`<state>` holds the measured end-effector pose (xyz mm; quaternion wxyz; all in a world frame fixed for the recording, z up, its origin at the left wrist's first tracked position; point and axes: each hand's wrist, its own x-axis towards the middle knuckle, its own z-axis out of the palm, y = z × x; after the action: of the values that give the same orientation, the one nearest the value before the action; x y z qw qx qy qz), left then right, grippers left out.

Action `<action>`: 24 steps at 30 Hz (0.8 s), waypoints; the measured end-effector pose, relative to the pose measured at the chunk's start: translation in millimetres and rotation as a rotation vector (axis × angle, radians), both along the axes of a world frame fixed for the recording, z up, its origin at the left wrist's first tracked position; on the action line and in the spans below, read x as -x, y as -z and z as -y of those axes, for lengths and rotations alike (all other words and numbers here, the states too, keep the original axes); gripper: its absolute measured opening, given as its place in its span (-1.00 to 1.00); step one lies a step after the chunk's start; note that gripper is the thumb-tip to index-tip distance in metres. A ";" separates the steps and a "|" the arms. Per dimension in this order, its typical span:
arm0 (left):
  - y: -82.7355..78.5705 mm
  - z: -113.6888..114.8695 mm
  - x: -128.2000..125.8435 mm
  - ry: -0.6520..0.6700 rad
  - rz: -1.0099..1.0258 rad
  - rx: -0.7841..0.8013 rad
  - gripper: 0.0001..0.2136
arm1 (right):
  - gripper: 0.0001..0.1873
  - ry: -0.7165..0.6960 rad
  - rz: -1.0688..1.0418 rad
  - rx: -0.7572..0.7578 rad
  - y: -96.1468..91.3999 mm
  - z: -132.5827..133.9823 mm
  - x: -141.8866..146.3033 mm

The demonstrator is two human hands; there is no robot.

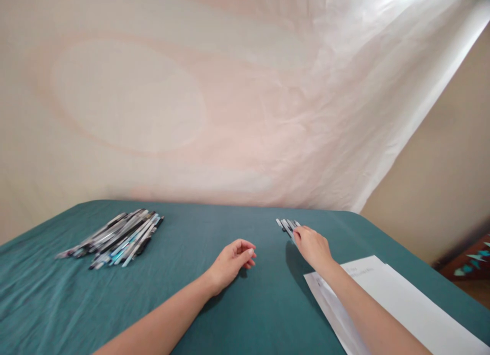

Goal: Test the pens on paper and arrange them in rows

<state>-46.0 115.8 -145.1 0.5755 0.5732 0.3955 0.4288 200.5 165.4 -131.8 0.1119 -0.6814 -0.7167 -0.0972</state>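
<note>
Loosely curled, my left hand [234,263] rests over the middle of the cloth with nothing visible in it. My right hand [313,244] is at a small group of pens [286,225] lying side by side near the far edge, right of centre. Its fingers are pinched at a pen, though the hand hides most of it and the lower ends of the group. Far to the left lies a large heap of pens [124,235], mostly white, clear and black with some blue, slanting in roughly the same direction.
White paper sheets [398,299] lie at the front right, partly under my right forearm, with faint writing on top. A wrinkled teal cloth [214,222] covers the table. Behind it hangs a pale pink and white sheet [237,115]. A dark red patterned item [469,260] shows at the right edge.
</note>
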 end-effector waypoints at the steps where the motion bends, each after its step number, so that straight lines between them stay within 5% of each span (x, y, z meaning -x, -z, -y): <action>1: -0.8 -0.7 1.0 0.009 -0.002 0.000 -0.71 | -0.72 -0.034 -0.024 -0.004 -2.1 2.2 3.6; 6: -6.9 -11.5 17.8 0.005 -0.250 -0.068 -0.75 | -0.75 -0.361 -0.142 0.081 -2.0 20.3 34.0; 11: -12.7 -33.5 66.5 -0.127 -0.802 -0.383 -0.82 | -0.74 -0.545 -0.235 0.122 14.2 38.0 59.6; 13: -17.7 -43.0 94.0 -0.291 -1.108 -0.415 -0.82 | -0.74 -0.570 -0.269 0.116 19.5 40.5 62.6; 19: -38.9 -55.7 175.5 -0.591 -1.413 -0.226 -0.76 | -0.75 -0.599 -0.300 0.088 25.1 39.4 61.4; 24: -43.6 -50.8 206.4 -0.701 -1.541 -0.056 -0.78 | -0.76 -0.588 -0.301 0.074 28.3 38.9 61.5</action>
<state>-252.5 166.6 -101.5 -0.0356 0.5634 0.8214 0.0812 139.0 126.5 -160.1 0.2149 -0.4557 -0.8612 0.0671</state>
